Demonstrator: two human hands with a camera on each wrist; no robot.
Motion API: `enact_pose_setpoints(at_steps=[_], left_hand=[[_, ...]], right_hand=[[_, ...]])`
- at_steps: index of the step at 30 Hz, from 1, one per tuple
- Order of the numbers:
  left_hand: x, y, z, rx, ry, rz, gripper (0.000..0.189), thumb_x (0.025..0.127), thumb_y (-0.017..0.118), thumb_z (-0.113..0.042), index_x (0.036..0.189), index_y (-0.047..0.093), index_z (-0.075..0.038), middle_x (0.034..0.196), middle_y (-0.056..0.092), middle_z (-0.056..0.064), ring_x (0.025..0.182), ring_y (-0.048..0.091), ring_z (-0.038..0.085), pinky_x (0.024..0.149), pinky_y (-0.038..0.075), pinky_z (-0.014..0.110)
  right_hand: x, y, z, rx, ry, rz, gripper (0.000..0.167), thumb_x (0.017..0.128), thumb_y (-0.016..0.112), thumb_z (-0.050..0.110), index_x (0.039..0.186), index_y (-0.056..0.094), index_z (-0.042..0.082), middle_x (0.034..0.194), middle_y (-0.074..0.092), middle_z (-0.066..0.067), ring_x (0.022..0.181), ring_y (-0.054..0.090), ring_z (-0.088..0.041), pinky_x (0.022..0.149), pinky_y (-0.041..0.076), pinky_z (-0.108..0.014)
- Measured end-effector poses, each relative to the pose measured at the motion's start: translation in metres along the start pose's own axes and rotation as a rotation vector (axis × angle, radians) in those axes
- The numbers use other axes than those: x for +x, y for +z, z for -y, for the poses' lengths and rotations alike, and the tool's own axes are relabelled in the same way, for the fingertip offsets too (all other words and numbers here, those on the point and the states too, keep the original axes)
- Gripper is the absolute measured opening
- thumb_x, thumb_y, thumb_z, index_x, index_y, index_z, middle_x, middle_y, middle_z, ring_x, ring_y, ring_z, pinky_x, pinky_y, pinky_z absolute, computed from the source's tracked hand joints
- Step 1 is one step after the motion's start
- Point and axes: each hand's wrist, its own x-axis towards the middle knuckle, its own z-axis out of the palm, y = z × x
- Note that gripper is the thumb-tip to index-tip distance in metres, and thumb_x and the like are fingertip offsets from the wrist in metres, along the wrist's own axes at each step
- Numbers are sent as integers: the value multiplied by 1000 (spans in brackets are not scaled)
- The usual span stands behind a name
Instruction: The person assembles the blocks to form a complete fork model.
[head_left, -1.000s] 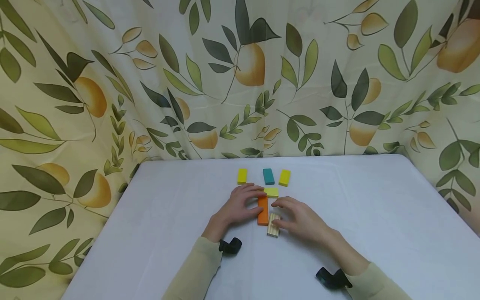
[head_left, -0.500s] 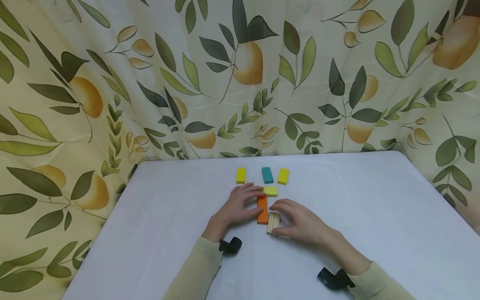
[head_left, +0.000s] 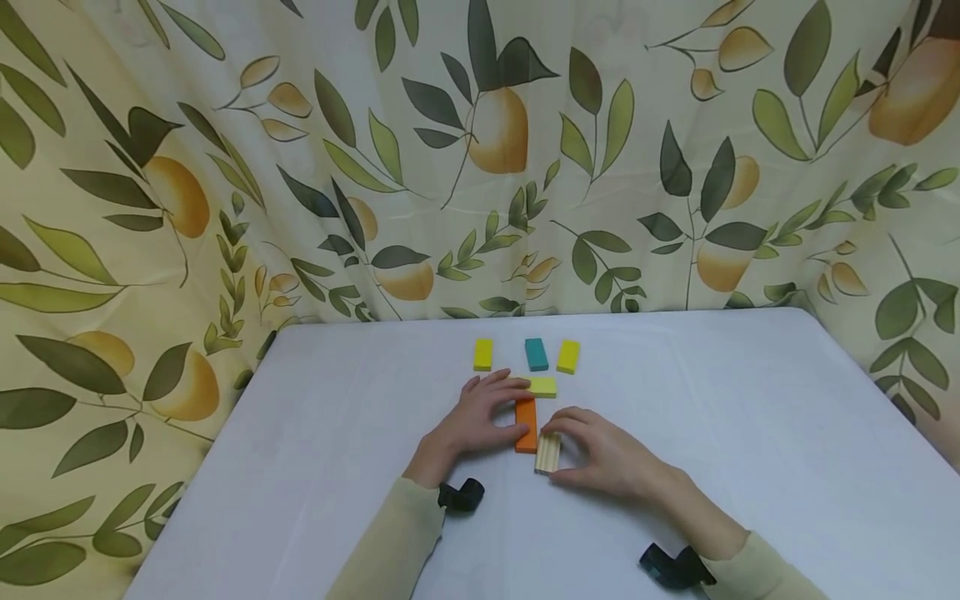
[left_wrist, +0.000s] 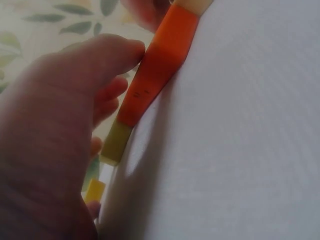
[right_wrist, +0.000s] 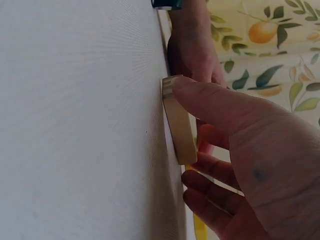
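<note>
Watching from my remote station, I report left to right. The left hand has kept its place: fingers loosely extended, gripping nothing, thumb touching the orange, long flat block of apparently painted wood. A yellow, short rectangular block, seemingly painted wood, lies across the orange block's far end. A second ago, the thumb of the right hand lay over the pale, striped rectangular block of bare wood; thumb and index finger now pinch it by its near and far ends. It lies just right of the orange block's near end, on the white cloth-covered table. I judge its position now under control, suited to fine alignment.

Not verified: the left fingertips cover the yellow block's left end; the left thumb hides some orange. Whether the wooden and orange blocks touch, I cannot tell. The right hand's remaining fingers are masked from above. A dark object is cut off atop the right wrist view, unidentified
</note>
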Motion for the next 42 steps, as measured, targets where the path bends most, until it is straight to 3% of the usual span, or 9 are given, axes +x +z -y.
enact_pose_setpoints(at_steps=[16, 35, 42], left_hand=[[0, -1, -1, 31, -10, 30, 49, 95, 65, -46, 140, 62, -28, 150, 49, -14, 150, 22, 14, 119, 10, 58], [1, -2, -4, 33, -24, 21, 48, 95, 66, -46, 139, 64, -27, 148, 52, -12, 149, 26, 15, 118, 12, 60], [0, -3, -5, 27, -23, 20, 47, 95, 67, -43, 138, 65, -26, 148, 52, -11, 149, 25, 15, 119, 10, 57]], right_hand=[[3, -1, 1, -7, -52, 20, 37, 83, 85, 28, 117, 70, 22, 123, 60, 7, 116, 55, -18, 102, 48, -46], [2, -2, 2, -7, -59, 2, 37, 83, 84, 23, 117, 70, 20, 125, 61, 6, 117, 56, -18, 102, 48, -45], [0, -8, 2, 3, -23, -11, 40, 83, 83, 20, 120, 69, 20, 129, 61, 3, 120, 56, -22, 102, 48, -49]])
